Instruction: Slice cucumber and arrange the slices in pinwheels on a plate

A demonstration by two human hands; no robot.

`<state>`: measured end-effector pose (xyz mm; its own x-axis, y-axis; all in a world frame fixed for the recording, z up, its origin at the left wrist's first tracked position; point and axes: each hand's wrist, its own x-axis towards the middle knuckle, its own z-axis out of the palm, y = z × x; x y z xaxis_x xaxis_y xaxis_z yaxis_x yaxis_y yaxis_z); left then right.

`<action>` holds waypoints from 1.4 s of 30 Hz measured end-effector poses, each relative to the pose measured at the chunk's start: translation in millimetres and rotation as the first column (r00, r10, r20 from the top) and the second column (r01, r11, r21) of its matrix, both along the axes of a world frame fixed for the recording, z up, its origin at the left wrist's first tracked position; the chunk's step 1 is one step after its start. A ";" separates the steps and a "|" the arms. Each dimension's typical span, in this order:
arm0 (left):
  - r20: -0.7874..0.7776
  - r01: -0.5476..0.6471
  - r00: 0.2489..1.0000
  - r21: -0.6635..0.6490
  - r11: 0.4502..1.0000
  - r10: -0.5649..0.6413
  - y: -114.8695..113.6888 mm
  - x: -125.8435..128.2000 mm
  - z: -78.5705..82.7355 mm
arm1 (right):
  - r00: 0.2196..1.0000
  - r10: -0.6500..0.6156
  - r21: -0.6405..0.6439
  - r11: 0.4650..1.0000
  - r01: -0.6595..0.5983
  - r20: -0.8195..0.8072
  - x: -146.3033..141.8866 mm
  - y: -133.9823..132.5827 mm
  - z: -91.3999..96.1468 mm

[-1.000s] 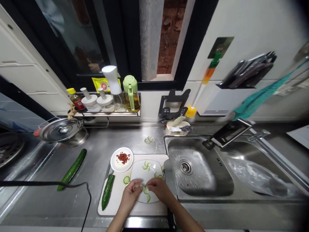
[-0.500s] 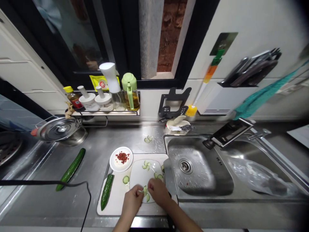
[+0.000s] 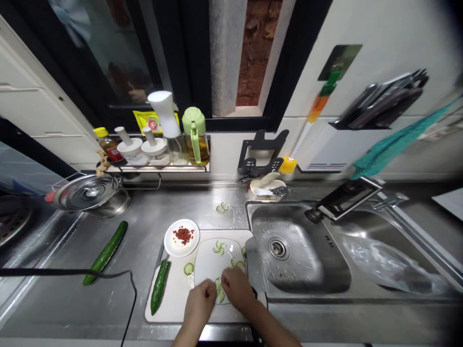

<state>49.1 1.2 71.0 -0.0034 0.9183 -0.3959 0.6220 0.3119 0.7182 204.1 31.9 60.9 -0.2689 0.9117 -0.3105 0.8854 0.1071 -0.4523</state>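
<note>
My left hand is closed in a pinch over the near left part of a white square plate. Close beside it, my right hand is also closed, its curled fingers over the plate. What either hand pinches is too small or hidden to make out. Between them lie thin cucumber slices on the plate. A fan of cucumber slices sits near the plate's far edge, and more cucumber slices lie at its right. Under the plate is a white cutting board.
On the board are a cut cucumber, a cucumber round and a white dish of small red pieces. A whole cucumber and a black cable are leftward. A steel sink lies right; a knife handle is partly hidden under my right arm.
My left hand has turned slightly and shifted a little, its fingertips now more hidden. My right hand stays almost in place. The slices on the plate look the same.
</note>
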 end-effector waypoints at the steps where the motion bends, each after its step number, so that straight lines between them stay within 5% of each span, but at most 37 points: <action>1: -0.005 0.008 1.000 0.003 1.000 -0.008 -0.5 0.1 -1.2 | 1.000 0.004 0.006 1.000 -0.004 0.005 -0.4 -0.4 0.0; 27: -0.097 0.059 0.994 0.124 0.991 -0.047 -7.2 2.7 -8.7 | 0.999 0.052 0.072 0.996 -0.053 0.015 2.8 -6.6 8.4; 33: -0.042 -0.091 0.994 0.187 0.978 0.101 5.5 -32.4 -6.8 | 1.000 -0.008 0.089 0.996 0.007 0.005 14.1 -11.0 14.0; 42: -0.230 -0.226 0.936 0.188 0.956 0.266 24.5 -78.9 -15.6 | 0.999 -0.043 0.064 0.997 0.043 0.002 16.2 -21.9 13.7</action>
<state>-29.8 25.7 55.5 -0.3174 0.9259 -0.2048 0.7056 0.3749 0.6013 220.4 10.0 74.6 -0.2280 0.9405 -0.2520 0.8912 0.0974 -0.4430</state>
